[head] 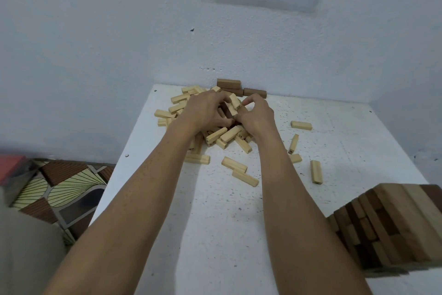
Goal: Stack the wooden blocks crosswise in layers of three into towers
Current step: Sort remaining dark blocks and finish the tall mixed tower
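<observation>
A heap of pale wooden blocks point(216, 135) lies at the far middle of the white table point(215, 211). Both arms reach into it. My left hand point(203, 110) has its fingers curled over blocks at the top of the heap, with one pale block point(234, 101) sticking up between the hands. My right hand point(257, 112) curls its fingers into the heap beside it; what it holds is hidden. A built tower of darker and lighter blocks point(392, 225) stands at the near right edge.
Dark brown blocks point(228, 84) lie against the wall behind the heap. Loose pale blocks point(301, 125) are scattered to the right and in front. The table's left edge drops to a patterned floor point(59, 189). Walls close the far side and the right.
</observation>
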A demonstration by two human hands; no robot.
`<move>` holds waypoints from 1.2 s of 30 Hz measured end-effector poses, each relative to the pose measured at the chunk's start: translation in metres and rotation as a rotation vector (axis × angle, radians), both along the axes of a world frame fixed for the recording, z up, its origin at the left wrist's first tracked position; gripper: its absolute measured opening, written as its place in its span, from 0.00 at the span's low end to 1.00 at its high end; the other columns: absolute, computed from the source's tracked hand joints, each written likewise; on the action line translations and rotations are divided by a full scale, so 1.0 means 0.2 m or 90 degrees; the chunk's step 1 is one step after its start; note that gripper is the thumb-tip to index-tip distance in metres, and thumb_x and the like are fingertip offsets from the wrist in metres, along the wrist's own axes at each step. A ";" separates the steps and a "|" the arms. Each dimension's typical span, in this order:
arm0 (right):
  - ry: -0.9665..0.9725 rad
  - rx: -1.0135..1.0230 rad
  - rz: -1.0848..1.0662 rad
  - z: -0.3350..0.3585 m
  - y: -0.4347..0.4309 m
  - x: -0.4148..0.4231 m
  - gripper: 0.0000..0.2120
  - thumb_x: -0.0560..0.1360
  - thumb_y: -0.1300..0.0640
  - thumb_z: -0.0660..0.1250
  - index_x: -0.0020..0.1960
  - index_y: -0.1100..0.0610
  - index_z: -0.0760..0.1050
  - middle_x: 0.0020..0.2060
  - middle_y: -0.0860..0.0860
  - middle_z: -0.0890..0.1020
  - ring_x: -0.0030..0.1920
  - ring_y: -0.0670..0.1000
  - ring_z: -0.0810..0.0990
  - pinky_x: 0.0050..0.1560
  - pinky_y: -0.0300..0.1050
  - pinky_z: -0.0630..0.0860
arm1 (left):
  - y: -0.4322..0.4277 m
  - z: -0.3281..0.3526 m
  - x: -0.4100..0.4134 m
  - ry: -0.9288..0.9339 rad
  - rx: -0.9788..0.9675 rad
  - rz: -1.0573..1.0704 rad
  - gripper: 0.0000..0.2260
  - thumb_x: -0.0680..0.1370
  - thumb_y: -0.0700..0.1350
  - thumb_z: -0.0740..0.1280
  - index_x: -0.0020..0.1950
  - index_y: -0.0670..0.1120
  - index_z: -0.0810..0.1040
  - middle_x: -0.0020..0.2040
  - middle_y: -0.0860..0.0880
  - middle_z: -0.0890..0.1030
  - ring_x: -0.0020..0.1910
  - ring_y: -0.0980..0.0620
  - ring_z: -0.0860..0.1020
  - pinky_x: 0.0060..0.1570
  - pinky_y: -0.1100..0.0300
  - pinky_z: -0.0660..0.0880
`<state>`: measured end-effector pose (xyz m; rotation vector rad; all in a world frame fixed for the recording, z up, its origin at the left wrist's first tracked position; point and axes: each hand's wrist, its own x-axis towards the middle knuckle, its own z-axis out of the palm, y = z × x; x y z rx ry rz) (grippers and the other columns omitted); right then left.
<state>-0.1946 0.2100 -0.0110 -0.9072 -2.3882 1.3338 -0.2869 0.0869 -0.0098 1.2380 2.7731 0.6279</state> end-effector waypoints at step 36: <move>0.240 0.114 -0.223 -0.02 -0.16 0.09 0.12 0.77 0.64 0.66 0.59 0.56 0.80 0.51 0.54 0.81 0.49 0.50 0.77 0.45 0.34 0.67 | -0.16 0.03 0.07 -0.099 0.183 -0.023 0.18 0.72 0.45 0.76 0.60 0.50 0.75 0.58 0.51 0.77 0.53 0.55 0.77 0.42 0.74 0.68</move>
